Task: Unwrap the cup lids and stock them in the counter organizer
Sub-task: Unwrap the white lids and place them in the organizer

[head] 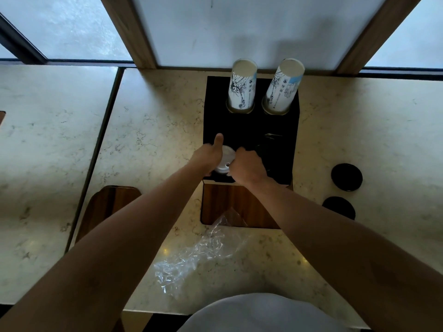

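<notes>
We are gripping white cup lids [224,161] between our left hand [208,156], thumb raised, and our curled right hand [247,167], over the near-left slot of the black organizer [251,125], clear wrapper [199,255] lying crumpled behind our wrists.

The surface [143,121] is cream marble with thin grey veins. The organizer [282,149] beyond the two grips is plain black. Between the left grip [208,155] and the right grip [248,167] the lids [224,161] are white, with no print. Far beyond the grips, the two stacks of paper cups [242,88] are white with black line drawings and small light blue patches. Right of the right grip, two round discs [346,177] are black. Nearer to the person than the grips, the wooden panel [230,202] is dark reddish brown with streaked grain, and the crumpled wrap [199,257] is clear with white glints.
</notes>
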